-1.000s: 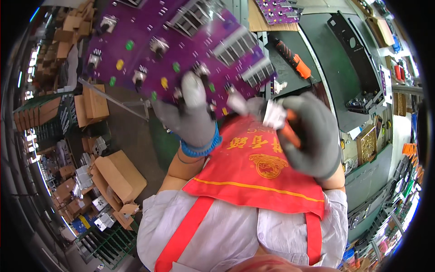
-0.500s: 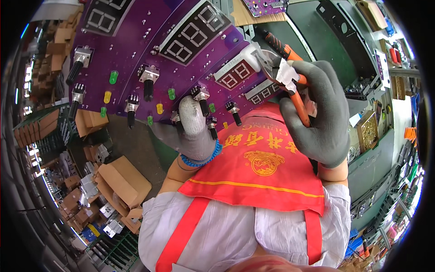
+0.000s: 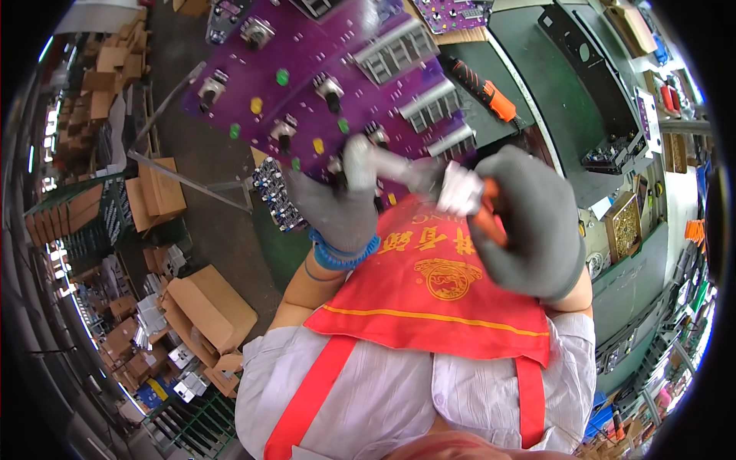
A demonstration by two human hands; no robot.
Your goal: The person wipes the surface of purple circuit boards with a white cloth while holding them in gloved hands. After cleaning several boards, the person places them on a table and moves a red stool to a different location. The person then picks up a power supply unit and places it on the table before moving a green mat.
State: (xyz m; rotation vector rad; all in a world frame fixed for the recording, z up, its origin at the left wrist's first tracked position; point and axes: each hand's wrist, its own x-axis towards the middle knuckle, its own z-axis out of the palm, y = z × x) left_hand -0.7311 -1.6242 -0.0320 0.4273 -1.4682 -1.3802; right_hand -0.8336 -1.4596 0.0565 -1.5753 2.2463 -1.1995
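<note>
Your left hand [image 3: 337,203], in a grey glove, has its grip on the lower edge of the purple circuit board [image 3: 364,100], thumb across the face, fingers largely hidden beneath. The board is raised in front of your red apron [image 3: 399,303], its potentiometers, coloured LEDs and display modules facing you. Your right hand [image 3: 533,222], also gloved, has its grip closed around orange-handled pliers [image 3: 460,192], white wrapping at their pivot. Their head points toward your left thumb; blur prevents confirming contact. Beyond the right hand, an orange-and-black screwdriver [image 3: 484,90] lies on the green bench [image 3: 537,69].
</note>
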